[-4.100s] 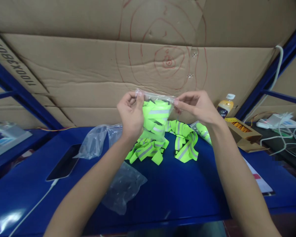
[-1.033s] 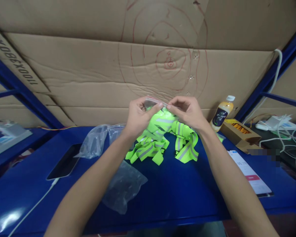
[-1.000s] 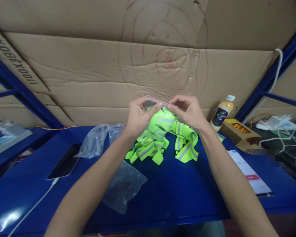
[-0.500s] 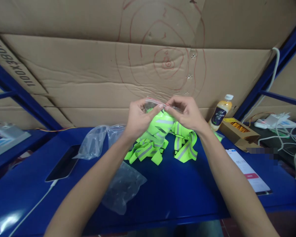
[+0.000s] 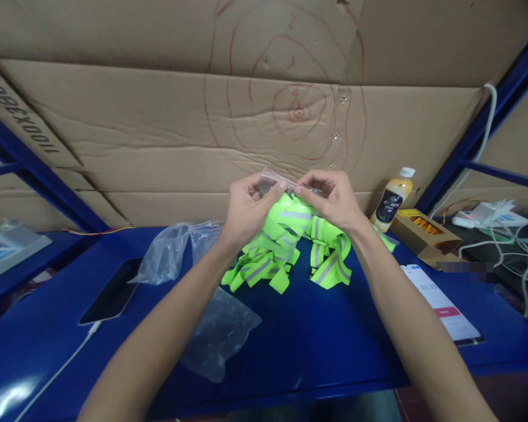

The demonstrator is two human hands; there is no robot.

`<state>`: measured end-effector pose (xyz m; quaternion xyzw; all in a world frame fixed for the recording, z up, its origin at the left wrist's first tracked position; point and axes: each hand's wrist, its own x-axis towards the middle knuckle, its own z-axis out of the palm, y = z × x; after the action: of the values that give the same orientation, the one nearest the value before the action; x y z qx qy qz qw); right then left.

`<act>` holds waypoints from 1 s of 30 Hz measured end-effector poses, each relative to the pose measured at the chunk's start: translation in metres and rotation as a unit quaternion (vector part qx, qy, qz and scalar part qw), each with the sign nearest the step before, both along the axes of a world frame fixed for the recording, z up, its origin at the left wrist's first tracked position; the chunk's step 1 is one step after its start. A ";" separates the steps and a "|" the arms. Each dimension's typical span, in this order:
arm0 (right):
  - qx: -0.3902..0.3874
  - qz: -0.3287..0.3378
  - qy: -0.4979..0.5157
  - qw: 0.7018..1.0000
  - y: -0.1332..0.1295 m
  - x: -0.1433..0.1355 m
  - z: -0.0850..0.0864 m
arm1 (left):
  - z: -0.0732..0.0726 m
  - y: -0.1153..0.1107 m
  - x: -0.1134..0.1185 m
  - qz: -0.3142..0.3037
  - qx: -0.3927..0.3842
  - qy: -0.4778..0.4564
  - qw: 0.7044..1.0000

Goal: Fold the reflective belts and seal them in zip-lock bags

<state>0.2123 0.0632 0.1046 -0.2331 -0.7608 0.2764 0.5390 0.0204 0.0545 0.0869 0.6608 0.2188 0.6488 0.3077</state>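
Observation:
My left hand (image 5: 251,206) pinches the left part of the top edge of a clear plastic bag (image 5: 273,177). Close beside it, my right hand (image 5: 330,196) pinches the same edge, its thumb near the left thumb. Inside the bag show neon yellow-green straps (image 5: 286,217) with grey stripes. Below and behind the bag, a loose pile of similar straps (image 5: 259,271) lies on the blue table (image 5: 317,346). More striped straps (image 5: 330,264) lie under my right hand.
Clear bags (image 5: 167,255) lie left of the straps, another bag (image 5: 222,334) nearer. A dark phone (image 5: 112,293) with a cable is at left. On the right stand a bottle (image 5: 393,199) and open carton (image 5: 426,237), with a lit phone (image 5: 442,305) nearer and tangled white cables (image 5: 506,234).
The whole view has shifted very slightly. Both hands keep their pinch on the bag, whose top edge is tilted a little differently at the left.

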 end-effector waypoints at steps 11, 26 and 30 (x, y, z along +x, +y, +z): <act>-0.040 0.006 0.040 0.998 0.006 0.001 -0.003 | -0.007 0.009 -0.003 0.035 -0.012 -0.044 0.998; -0.061 -0.020 0.049 0.997 0.013 0.010 -0.002 | -0.006 0.014 -0.001 0.043 -0.026 -0.102 0.993; -0.082 -0.019 0.078 0.993 0.013 0.009 -0.002 | -0.003 0.013 -0.003 0.057 -0.040 -0.113 0.991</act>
<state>0.2216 0.0766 0.1030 -0.2687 -0.6866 0.3454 0.5806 0.0176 0.0674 0.0840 0.5572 0.2456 0.7263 0.3188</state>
